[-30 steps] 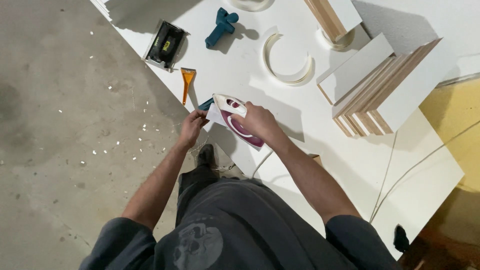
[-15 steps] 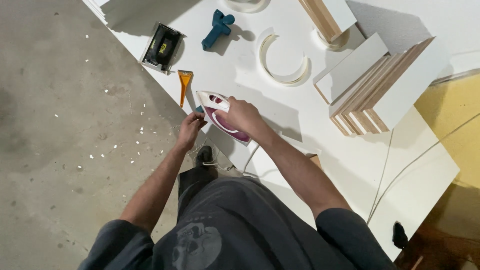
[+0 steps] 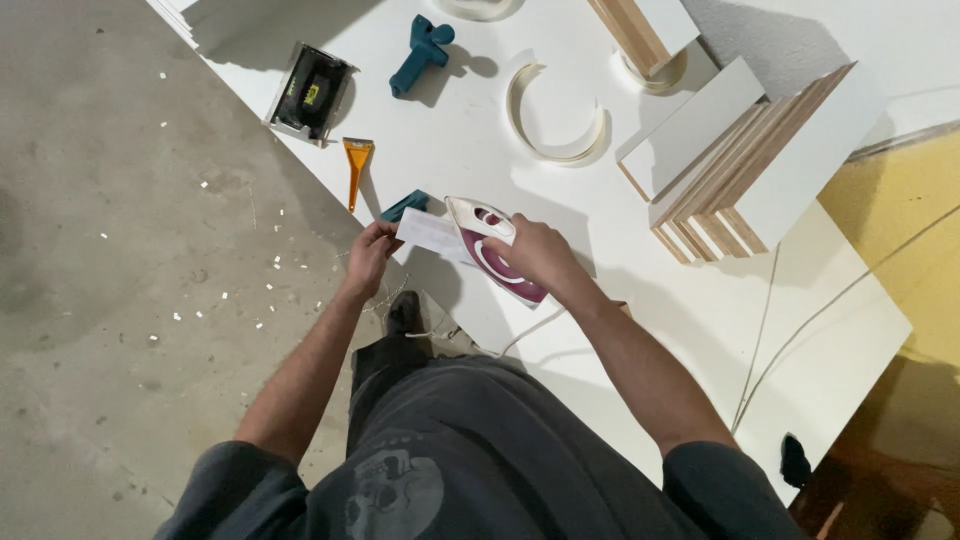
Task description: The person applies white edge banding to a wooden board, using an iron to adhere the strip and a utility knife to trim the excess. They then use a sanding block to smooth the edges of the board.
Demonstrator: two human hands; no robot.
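Item 1: white and magenta plastic clothes iron (image 3: 497, 255), lying on the near edge of the white laminate worktop (image 3: 700, 320), nose pointing up-left; its pale cord trails off the table edge toward the person's lap. Item 2: right hand (image 3: 535, 255), fingers wrapped over the iron's handle, closed on it. Item 3: left hand (image 3: 370, 255), at the table edge just left of the iron, thumb and fingers pinching the end of a thin white strip of edge banding (image 3: 430, 232) that runs from the hand to the iron's nose. Item 4: small teal plastic block (image 3: 404, 206), just above the strip, partly hidden by it. Item 5: orange plastic scraper (image 3: 356, 168), blade end up, near the table's left edge. Item 6: black and grey power tool with yellow-green label (image 3: 310, 90), upper left of the table. Item 7: teal pistol-shaped glue gun (image 3: 420, 55), right of the power tool. Item 8: curved cream coil of edge banding (image 3: 555, 125), open loop, centre of the table. Item 9: stack of white-faced plywood panels (image 3: 750, 165), standing on edge and leaning, well right of the iron. Item 10: grey concrete floor (image 3: 120, 280), flecked with small white chips, left of the table.
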